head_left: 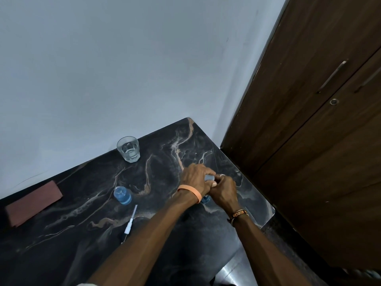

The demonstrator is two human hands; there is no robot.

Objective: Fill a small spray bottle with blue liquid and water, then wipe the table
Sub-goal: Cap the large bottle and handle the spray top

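Observation:
On the dark marbled table (86, 205), both my hands meet near the right edge around a blue-liquid bottle (206, 199); only its base and its grey-blue cap (209, 177) show. My left hand (194, 176), with an orange wristband, grips the cap from above. My right hand (224, 191) is curled round the bottle's body below it. A small open spray bottle (122, 195) holding some blue liquid stands to the left. Its spray pump with tube (129, 221) lies on the table nearer me. A glass of water (128, 149) stands at the back.
A folded brown cloth (33, 203) lies at the table's left side by the grey wall. A dark wooden cupboard (309, 131) stands close to the table's right edge. The table's rounded near-right corner (271, 213) is just beside my right wrist.

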